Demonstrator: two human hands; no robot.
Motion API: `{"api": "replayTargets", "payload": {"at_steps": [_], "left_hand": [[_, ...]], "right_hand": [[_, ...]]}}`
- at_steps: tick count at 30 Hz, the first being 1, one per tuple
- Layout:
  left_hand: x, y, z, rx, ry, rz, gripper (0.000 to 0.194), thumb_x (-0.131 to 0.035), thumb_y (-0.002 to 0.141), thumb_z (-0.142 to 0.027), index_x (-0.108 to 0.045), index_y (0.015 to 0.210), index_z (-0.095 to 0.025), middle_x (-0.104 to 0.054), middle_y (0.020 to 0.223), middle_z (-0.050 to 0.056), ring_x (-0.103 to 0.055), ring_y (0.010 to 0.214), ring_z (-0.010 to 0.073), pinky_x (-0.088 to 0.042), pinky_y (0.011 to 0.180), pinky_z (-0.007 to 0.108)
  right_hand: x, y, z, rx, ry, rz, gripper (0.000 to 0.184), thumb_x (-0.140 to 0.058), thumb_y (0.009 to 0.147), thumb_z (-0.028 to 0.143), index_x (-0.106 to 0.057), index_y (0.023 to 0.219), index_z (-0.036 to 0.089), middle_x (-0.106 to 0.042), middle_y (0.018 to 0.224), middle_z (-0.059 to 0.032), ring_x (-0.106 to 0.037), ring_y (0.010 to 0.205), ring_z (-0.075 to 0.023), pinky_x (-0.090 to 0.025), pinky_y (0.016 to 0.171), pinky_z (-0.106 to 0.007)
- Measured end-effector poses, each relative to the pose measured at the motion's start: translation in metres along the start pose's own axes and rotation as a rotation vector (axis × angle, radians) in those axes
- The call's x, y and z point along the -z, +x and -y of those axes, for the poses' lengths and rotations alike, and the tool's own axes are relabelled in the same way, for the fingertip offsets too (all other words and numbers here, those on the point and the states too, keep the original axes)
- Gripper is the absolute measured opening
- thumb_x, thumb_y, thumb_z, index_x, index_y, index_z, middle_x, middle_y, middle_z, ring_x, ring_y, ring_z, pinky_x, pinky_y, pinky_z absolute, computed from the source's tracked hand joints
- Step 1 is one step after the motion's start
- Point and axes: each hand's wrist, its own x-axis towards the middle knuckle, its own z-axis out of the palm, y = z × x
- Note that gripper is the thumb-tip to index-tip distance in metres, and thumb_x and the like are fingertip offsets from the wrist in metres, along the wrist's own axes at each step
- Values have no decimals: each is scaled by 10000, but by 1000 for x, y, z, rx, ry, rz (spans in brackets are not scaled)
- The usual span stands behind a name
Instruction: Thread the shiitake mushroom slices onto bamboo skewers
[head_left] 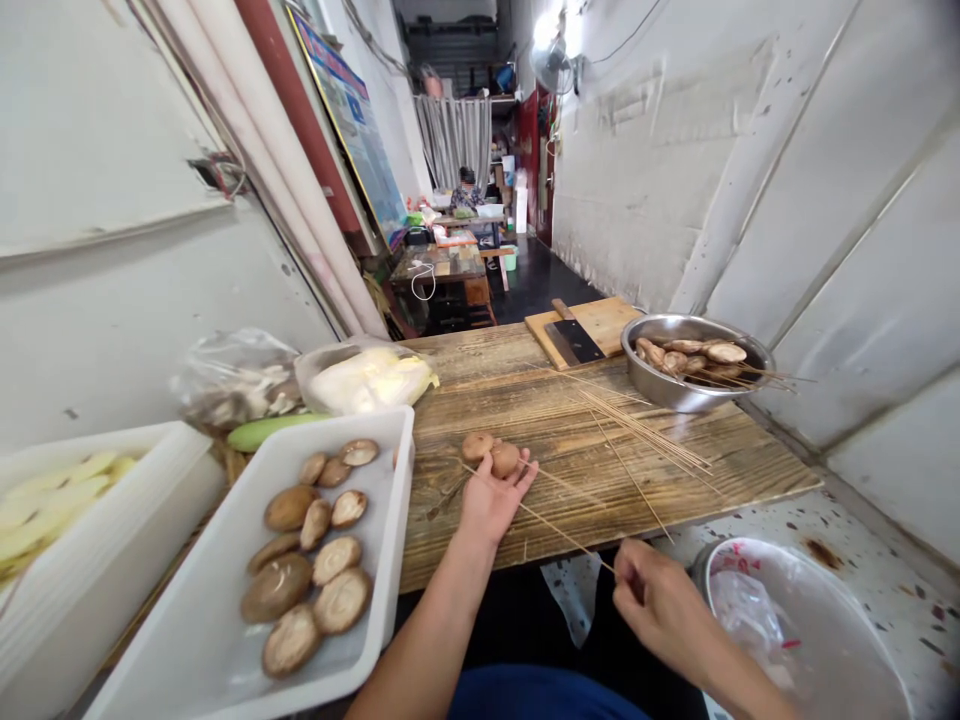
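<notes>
My left hand [491, 497] is closed round a brown shiitake mushroom [505, 459], low over the wooden table. A second shiitake [477, 446] touches it on the left. In the pinched fingers of my right hand [654, 592], past the table's front edge, is the end of a thin bamboo skewer [562, 534]. That skewer slants up and left across my left hand; whether it pierces a mushroom I cannot tell. Another skewer [566, 484] reaches rightward from near my left fingertips. Several more shiitake [277, 588] lie in a white tray [401, 500] to the left.
Loose bamboo skewers [649, 432] lie on the wooden table [480, 360]. A steel bowl [679, 395] of skewered mushrooms stands at right, beside a cleaver [576, 340] on a cutting board [611, 325]. A bucket [817, 590] sits below right. Bagged vegetables [367, 378] and a tub [150, 520] are at left.
</notes>
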Motion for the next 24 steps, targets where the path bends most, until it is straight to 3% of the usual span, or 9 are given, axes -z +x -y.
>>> {"api": "replayTargets", "payload": {"at_steps": [6,12,15,18,22,24], "left_hand": [[-5,6,-1,-46,22,-102,164,-359,913,-158,-520,895,-132,-626,939,121,-661,856,200,-580,695,334],[0,8,2,-156,85,-212,108,-380,900,-136,-486,897,-156,-608,819,73,-641,680,155,-520,509,239],[0,9,-2,-227,78,-197,107,-381,890,-131,-479,881,-173,-582,760,41,-610,610,129,-347,358,143],[-3,11,-4,-275,39,-151,142,-374,865,-96,-467,801,-184,-522,671,6,-561,549,96,-181,304,123],[-11,11,2,-290,-3,-128,208,-329,863,-71,-451,740,-186,-471,610,-6,-523,518,83,-160,299,127],[-14,11,8,-270,-7,-134,220,-325,870,-70,-462,742,-187,-485,615,-3,-532,527,86,-230,318,120]], "right_hand": [[-25,8,4,-76,-221,114,161,-446,707,43,-561,713,155,-627,690,-49,-619,637,-168,-421,601,-241],[-27,23,6,-95,-354,157,252,-458,744,-6,-686,742,102,-675,768,-159,-638,758,-288,-438,666,-348],[-21,28,8,-102,-393,167,269,-466,743,-31,-701,727,99,-680,766,-167,-630,770,-303,-441,687,-371],[-20,34,17,-91,-387,164,246,-487,751,-26,-690,720,108,-676,762,-156,-623,784,-297,-449,704,-374],[-31,54,39,-65,-325,117,223,-462,795,-4,-657,808,103,-658,829,-153,-616,814,-288,-466,725,-384],[-38,67,48,-60,-278,82,247,-420,810,-7,-633,885,94,-651,872,-159,-626,796,-267,-483,708,-370]]}}
